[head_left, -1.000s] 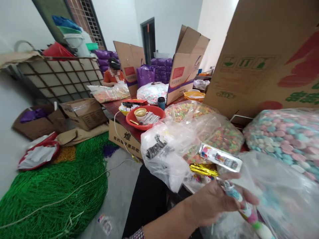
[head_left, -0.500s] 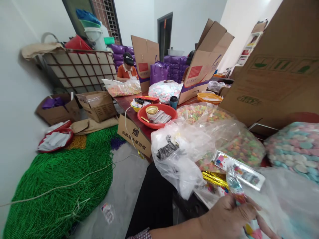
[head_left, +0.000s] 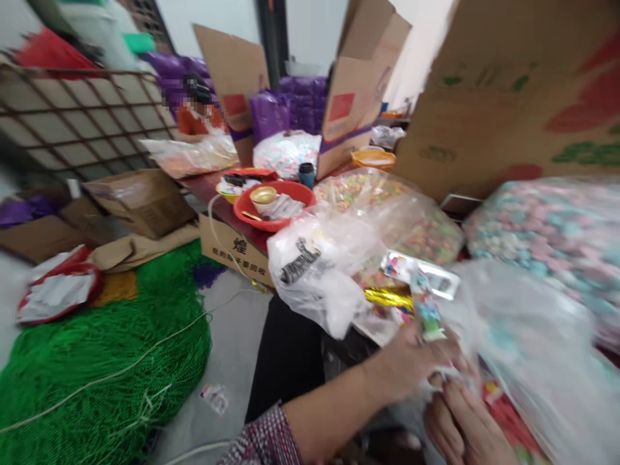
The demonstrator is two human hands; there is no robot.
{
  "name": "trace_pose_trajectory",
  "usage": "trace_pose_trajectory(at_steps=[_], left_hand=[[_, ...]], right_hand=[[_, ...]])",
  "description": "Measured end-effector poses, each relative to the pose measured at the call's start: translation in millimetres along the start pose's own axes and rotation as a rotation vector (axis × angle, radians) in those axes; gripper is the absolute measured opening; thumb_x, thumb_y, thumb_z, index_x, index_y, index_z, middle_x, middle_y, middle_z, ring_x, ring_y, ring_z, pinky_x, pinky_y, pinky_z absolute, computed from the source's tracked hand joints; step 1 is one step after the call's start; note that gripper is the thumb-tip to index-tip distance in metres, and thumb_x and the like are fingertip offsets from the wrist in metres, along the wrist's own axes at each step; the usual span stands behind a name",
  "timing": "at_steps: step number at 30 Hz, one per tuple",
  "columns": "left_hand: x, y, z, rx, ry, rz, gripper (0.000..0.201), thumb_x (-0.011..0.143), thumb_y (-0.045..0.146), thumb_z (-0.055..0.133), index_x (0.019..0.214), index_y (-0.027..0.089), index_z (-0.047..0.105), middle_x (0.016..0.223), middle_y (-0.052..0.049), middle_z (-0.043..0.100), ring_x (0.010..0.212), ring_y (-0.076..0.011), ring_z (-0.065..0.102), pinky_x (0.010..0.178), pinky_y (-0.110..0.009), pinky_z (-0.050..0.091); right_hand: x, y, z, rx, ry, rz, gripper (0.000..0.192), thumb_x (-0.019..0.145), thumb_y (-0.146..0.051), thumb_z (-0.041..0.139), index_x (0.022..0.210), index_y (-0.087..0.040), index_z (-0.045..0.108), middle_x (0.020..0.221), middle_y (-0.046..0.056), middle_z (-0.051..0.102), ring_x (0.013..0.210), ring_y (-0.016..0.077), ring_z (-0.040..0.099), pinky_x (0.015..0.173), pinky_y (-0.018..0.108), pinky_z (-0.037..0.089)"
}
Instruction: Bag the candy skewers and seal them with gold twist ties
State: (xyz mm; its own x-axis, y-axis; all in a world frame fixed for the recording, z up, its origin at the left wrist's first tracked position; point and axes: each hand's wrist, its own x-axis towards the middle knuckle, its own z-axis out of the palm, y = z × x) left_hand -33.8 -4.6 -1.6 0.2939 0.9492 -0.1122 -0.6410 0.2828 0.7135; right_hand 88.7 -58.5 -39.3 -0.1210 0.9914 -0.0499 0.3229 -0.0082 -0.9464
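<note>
The left hand [head_left: 411,361] is closed around the lower end of a narrow clear plastic packet of coloured sweets [head_left: 425,313], which stands upright out of the fist, its printed top showing blue, green and pink; the picture is blurred, so finer detail of the packet cannot be read. The right hand [head_left: 465,423] lies just below and to the right of that fist, fingers curled against crumpled clear film; whether it actually pinches anything cannot be told.

Just behind the packet's top lies one flat printed header card [head_left: 420,274] in a clear sleeve, and just left of the packet one strip of gold foil [head_left: 389,297]. Right of both hands spreads one large clear plastic bag [head_left: 533,342], touching them. Up and left of the grip sits one white plastic bag with black print [head_left: 310,274].

Further out from the grip, two clear bags of orange-and-green sweets [head_left: 387,210] lie behind the card, and one big bag of pink-and-blue sweets [head_left: 547,239] sits to the far right. One red plastic bowl [head_left: 274,206] holding one small gold bowl [head_left: 264,194] stands well beyond the white bag. Far left of the hands, one green heap of beaded strands [head_left: 101,361] covers the floor. Another person in an orange top [head_left: 196,116] sits at the far end of the table.
</note>
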Motion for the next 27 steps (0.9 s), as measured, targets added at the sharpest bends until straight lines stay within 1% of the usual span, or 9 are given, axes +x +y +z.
trace_pose_trajectory(at_steps=[1,3,4,7,11,16,20,23,27], left_hand=[[-2,5,0.2,-0.031,-0.036,-0.005,0.058,0.053,0.055,0.088,0.088,0.017,0.061,0.071,-0.001,0.064,0.054,-0.0079,0.05,0.049,-0.021,0.033],[-2,13,-1.6,-0.124,-0.091,0.079,0.064,0.054,0.057,0.088,0.097,0.018,0.061,0.081,-0.003,0.068,0.067,-0.0116,0.059,0.06,-0.023,0.044],[0,15,-3.2,-0.146,-0.083,0.109,0.066,0.055,0.059,0.087,0.101,0.018,0.062,0.081,-0.003,0.068,0.071,-0.0136,0.062,0.063,-0.024,0.046],[3,9,-7.5,-0.1,-0.086,0.054,0.056,0.071,0.057,0.079,0.108,0.017,0.064,0.07,-0.001,0.062,0.074,-0.0166,0.066,0.058,-0.023,0.043],[2,-8,-8.4,0.022,-0.066,-0.029,0.051,0.079,0.06,0.07,0.105,0.016,0.066,0.067,0.001,0.059,0.063,-0.0115,0.058,0.048,-0.02,0.03],[4,-13,-6.6,0.187,-0.058,-0.036,0.053,0.075,0.062,0.072,0.102,0.016,0.066,0.082,-0.002,0.064,0.067,-0.0083,0.05,0.065,-0.023,0.041],[6,-11,-8.6,0.319,-0.133,0.003,0.043,0.08,0.057,0.069,0.091,0.016,0.062,0.075,0.002,0.056,0.072,-0.0102,0.051,0.075,-0.026,0.044],[8,-9,-12.1,0.605,-0.116,0.113,0.034,0.089,0.05,0.058,0.079,0.017,0.056,0.074,0.0,0.056,0.076,-0.013,0.052,0.077,-0.028,0.042],[8,-10,-13.1,1.064,-0.037,0.259,0.033,0.093,0.042,0.048,0.068,0.02,0.044,0.068,0.0,0.05,0.068,-0.0147,0.045,0.068,-0.03,0.037]], right_hand=[[-1,1,2,0.075,0.012,0.069,0.043,0.091,-0.068,0.042,0.085,-0.029,0.06,0.041,-0.008,0.028,0.029,0.0127,0.027,0.029,0.028,0.03],[-4,0,3,0.481,-0.014,0.248,0.04,0.086,-0.064,0.059,0.088,-0.024,0.061,0.039,-0.012,0.024,0.031,0.0066,0.019,0.033,0.022,0.025],[-5,-2,2,0.586,-0.03,0.293,0.039,0.083,-0.061,0.066,0.087,-0.022,0.062,0.039,-0.013,0.026,0.032,0.0051,0.019,0.035,0.02,0.024],[-4,-12,2,0.718,-0.044,0.338,0.038,0.078,-0.055,0.075,0.084,-0.019,0.063,0.038,-0.012,0.032,0.033,0.0034,0.02,0.037,0.018,0.021],[2,-23,3,0.759,-0.009,0.331,0.038,0.076,-0.053,0.079,0.081,-0.02,0.06,0.039,-0.012,0.035,0.034,0.0037,0.022,0.037,0.018,0.02],[6,-23,-2,0.775,0.054,0.282,0.035,0.079,-0.051,0.077,0.084,-0.02,0.062,0.042,-0.011,0.038,0.037,0.005,0.028,0.04,0.019,0.024],[7,-20,-10,0.784,0.104,0.243,0.034,0.079,-0.051,0.076,0.083,-0.02,0.062,0.044,-0.011,0.036,0.037,0.005,0.028,0.041,0.02,0.025],[7,-17,-14,0.706,0.134,0.198,0.035,0.081,-0.053,0.073,0.084,-0.021,0.062,0.045,-0.01,0.038,0.038,0.0063,0.03,0.042,0.021,0.026],[5,-13,-20,0.362,0.218,0.101,0.037,0.089,-0.058,0.061,0.089,-0.021,0.063,0.045,-0.009,0.043,0.041,0.0086,0.036,0.044,0.023,0.028]])
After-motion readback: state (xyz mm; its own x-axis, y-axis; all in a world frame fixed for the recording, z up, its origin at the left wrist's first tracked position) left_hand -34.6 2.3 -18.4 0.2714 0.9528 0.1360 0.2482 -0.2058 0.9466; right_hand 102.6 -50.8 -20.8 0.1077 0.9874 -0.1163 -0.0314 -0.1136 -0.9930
